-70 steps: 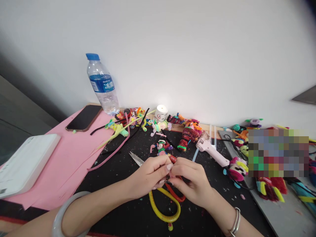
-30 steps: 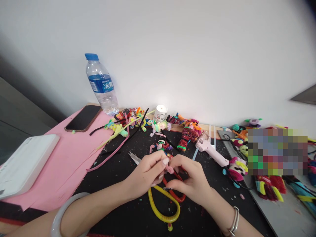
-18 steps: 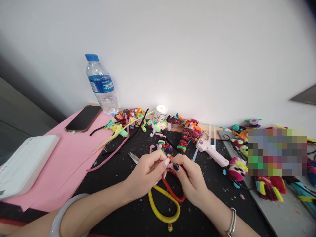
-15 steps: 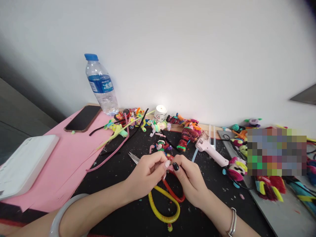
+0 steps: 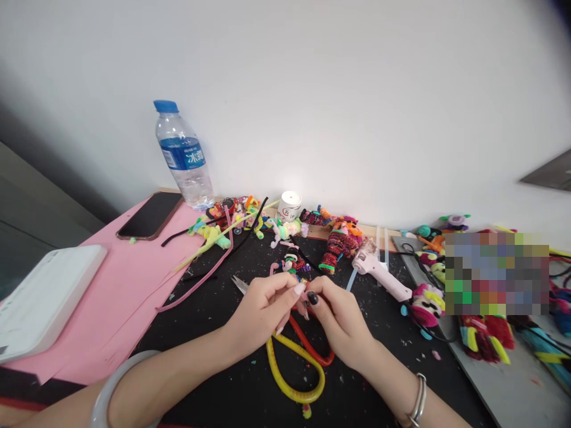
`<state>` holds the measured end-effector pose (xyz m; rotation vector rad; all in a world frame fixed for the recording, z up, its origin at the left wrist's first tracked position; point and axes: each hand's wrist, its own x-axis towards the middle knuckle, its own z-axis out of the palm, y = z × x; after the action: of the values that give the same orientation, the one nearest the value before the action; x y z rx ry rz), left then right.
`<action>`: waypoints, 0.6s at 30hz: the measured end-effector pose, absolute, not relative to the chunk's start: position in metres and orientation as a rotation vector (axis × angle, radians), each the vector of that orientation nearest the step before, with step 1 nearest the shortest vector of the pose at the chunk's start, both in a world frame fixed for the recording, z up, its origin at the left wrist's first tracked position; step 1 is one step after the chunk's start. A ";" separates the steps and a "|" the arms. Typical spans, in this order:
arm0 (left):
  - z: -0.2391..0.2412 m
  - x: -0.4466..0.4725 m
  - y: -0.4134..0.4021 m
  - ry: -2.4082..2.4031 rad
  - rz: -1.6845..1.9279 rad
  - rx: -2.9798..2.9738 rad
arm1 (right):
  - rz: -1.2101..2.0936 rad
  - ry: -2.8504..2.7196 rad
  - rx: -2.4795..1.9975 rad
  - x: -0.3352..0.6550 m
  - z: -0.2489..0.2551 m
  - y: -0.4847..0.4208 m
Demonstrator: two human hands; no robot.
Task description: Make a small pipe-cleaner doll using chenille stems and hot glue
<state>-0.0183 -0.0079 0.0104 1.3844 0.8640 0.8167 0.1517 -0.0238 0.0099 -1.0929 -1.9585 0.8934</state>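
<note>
My left hand (image 5: 270, 306) and my right hand (image 5: 341, 315) meet over the black mat, fingertips pinched together. Between them is a small pink piece (image 5: 304, 296), mostly covered by the fingers, so its kind is unclear. Directly under the hands lie scissors (image 5: 297, 395) with one yellow and one red handle loop; their blade tips point away to the left. Just beyond the fingers sits a small bundle of coloured pipe cleaners (image 5: 292, 260). A pale pink glue gun (image 5: 383, 278) rests to the right of my right hand, a bluish glue stick at its end.
Pipe-cleaner figures (image 5: 341, 244) line the wall side. Loose pipe cleaners (image 5: 200, 286) cross toward pink paper (image 5: 120, 285), which carries a phone (image 5: 149, 215) and a white box (image 5: 53, 297). A water bottle (image 5: 185, 157) and paper cup (image 5: 289, 205) stand behind. More figures cover a grey board (image 5: 504, 380).
The fingers of both hands have shifted slightly around the small pink piece, and my left fingertips have turned a little. The things on the table have stayed put.
</note>
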 end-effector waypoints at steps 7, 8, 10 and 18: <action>0.011 -0.022 -0.006 0.855 0.799 1.546 | 0.730 -1.957 -1.141 0.157 0.013 -0.023; 0.011 -0.024 -0.003 0.887 0.840 1.566 | 0.644 -1.947 -1.163 0.159 0.013 -0.021; 0.011 -0.028 0.006 1.086 0.959 1.670 | 0.438 -1.933 -1.203 0.164 0.014 -0.018; 0.004 -0.039 0.033 1.373 0.954 2.018 | -0.024 -1.971 -1.260 0.178 0.013 0.002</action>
<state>-0.0393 0.0333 0.0040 2.0181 1.3732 0.9537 0.1781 0.0018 0.0129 -1.2601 -1.9707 -0.0238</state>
